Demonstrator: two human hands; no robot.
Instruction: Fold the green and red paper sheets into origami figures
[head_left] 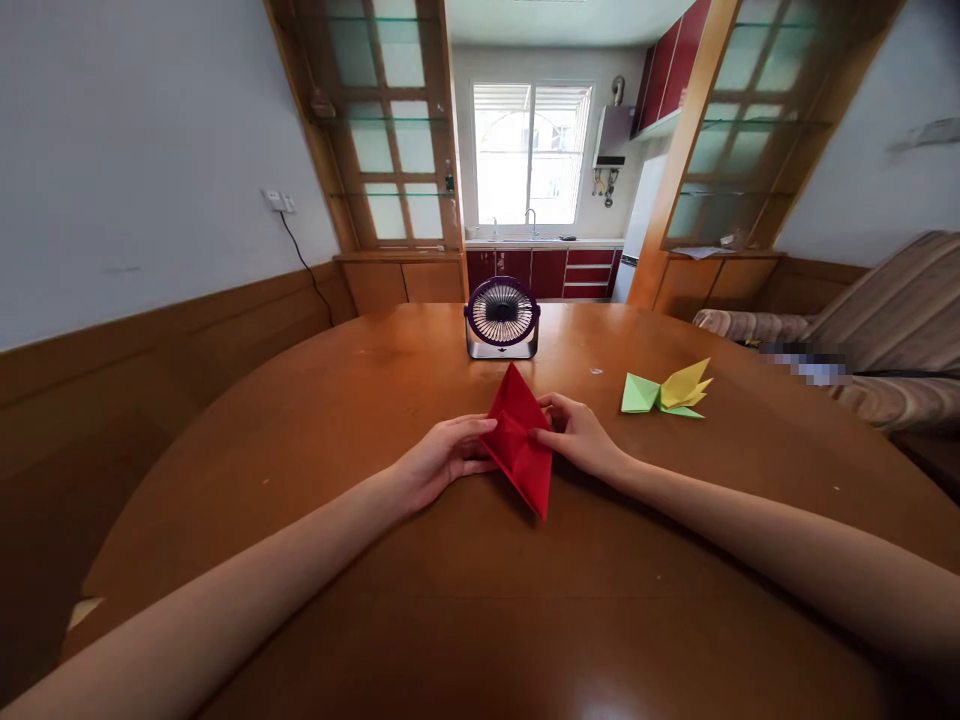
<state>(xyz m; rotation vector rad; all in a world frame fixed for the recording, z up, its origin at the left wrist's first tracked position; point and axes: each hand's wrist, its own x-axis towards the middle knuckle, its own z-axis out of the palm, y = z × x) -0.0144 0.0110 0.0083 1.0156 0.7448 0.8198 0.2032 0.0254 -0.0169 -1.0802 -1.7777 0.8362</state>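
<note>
A folded sheet of red origami paper is held up over the table, its long points facing up and down toward me. My left hand pinches its left edge, thumb on the near face and fingers behind. On the opposite edge my right hand grips the paper, with the thumb pressing the front and the other fingers behind it. Creases run across the middle of the red paper. Right of my right hand lie folded green paper and folded yellow paper, touching each other.
A small dark purple fan stands on the brown wooden table just beyond the red paper. A striped sofa is at the far right. Wooden cabinets and a kitchen window are behind the table.
</note>
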